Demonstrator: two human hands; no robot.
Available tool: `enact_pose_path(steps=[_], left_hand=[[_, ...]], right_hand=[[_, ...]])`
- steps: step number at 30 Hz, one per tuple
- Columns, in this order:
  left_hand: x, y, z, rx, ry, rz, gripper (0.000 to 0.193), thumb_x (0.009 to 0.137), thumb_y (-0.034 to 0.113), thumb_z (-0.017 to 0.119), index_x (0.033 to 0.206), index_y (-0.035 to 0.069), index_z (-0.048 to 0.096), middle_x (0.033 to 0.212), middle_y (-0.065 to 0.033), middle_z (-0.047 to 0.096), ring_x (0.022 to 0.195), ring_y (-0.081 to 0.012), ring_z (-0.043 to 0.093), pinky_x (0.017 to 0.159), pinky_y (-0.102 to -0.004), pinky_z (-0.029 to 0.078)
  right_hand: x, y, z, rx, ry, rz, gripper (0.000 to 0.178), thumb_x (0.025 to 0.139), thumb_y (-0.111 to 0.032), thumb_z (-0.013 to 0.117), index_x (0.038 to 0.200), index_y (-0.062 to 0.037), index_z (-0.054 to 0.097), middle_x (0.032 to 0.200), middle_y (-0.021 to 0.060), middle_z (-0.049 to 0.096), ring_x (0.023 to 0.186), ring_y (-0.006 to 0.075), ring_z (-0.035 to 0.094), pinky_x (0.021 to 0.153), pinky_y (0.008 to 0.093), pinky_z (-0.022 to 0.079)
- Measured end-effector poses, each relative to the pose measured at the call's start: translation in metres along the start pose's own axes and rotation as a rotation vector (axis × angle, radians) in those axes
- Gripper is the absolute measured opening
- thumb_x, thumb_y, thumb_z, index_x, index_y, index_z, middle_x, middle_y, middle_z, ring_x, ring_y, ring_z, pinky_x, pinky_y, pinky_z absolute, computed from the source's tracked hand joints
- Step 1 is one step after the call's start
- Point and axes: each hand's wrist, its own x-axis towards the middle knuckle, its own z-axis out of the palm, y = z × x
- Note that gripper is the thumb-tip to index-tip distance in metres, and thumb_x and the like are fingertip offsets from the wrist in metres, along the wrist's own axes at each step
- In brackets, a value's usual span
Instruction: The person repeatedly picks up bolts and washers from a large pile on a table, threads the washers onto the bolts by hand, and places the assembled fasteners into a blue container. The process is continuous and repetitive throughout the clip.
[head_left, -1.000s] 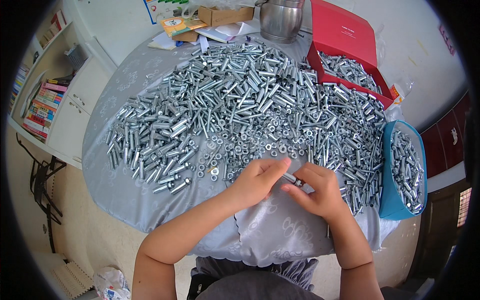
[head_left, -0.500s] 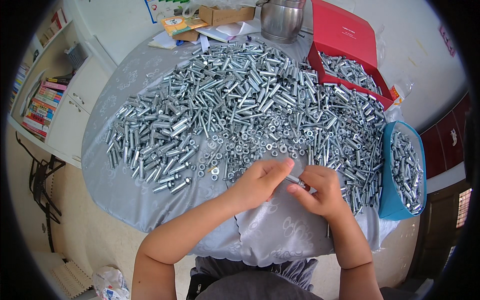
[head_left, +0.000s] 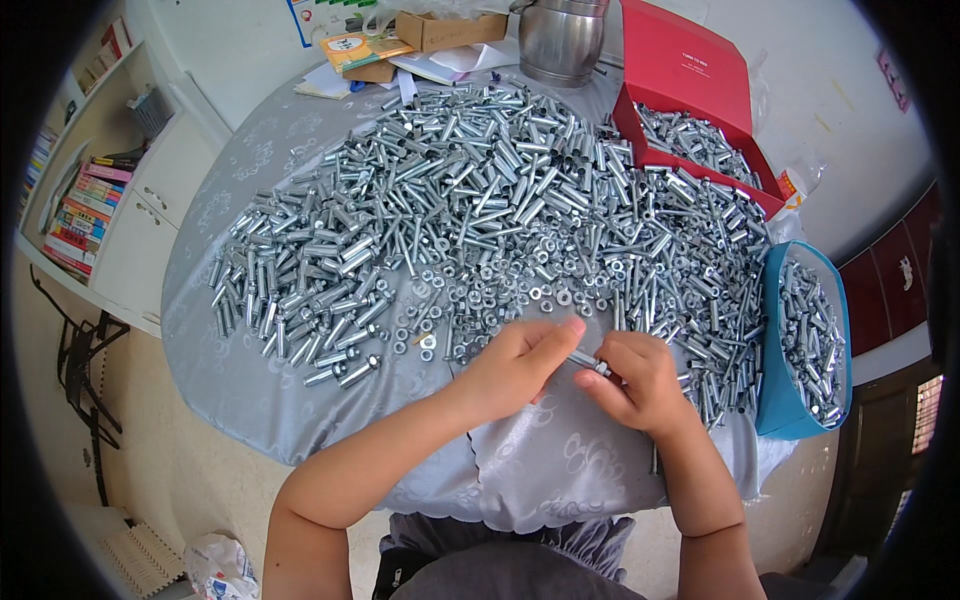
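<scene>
Above the near part of the table, an expansion bolt lies between my two hands, a silvery shank with a nut and washer towards its right end. My left hand is closed round the left part, thumb along the top. At the nut end, my right hand pinches with thumb and curled fingers, hiding part of that end. Just beyond the hands lie loose nuts and washers. Metal sleeves are heaped behind them, and bolts with sleeves and nuts lie to the left.
A red box of metal parts stands open at the far right, with a blue fabric bin of sleeves nearer. A steel pot, cardboard box and papers sit at the back. Grey cloth covers the round table.
My right fingers have shifted slightly at the nut end, so more of the nut shows. The left hand keeps nearly the same place, and the view has moved a little.
</scene>
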Motion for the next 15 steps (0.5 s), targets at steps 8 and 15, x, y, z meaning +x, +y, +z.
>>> enact_pose_path(steps=[8,15], left_hand=[[-0.006,0.011,0.001,0.305,0.065,0.25,0.05,0.091,0.042,0.045,0.062,0.001,0.048,0.052,-0.0033,0.042,0.051,-0.0122,0.039,0.049,-0.029,0.033],[-0.008,0.015,-0.003,0.459,0.064,0.506,0.042,0.09,0.034,0.049,0.065,0.0,0.049,0.057,-0.0074,0.043,0.052,-0.0178,0.039,0.05,-0.0305,0.034]], right_hand=[[-0.01,-0.001,0.007,0.423,-0.082,0.344,0.034,0.088,-0.022,0.053,0.062,-0.0013,0.046,0.05,0.0067,0.04,0.044,0.0158,0.041,0.042,0.0301,0.033],[-0.014,-0.005,0.013,0.938,-0.095,0.521,0.038,0.093,-0.024,0.045,0.061,-0.0029,0.046,0.055,-0.0022,0.045,0.051,0.0057,0.039,0.046,0.0233,0.033]])
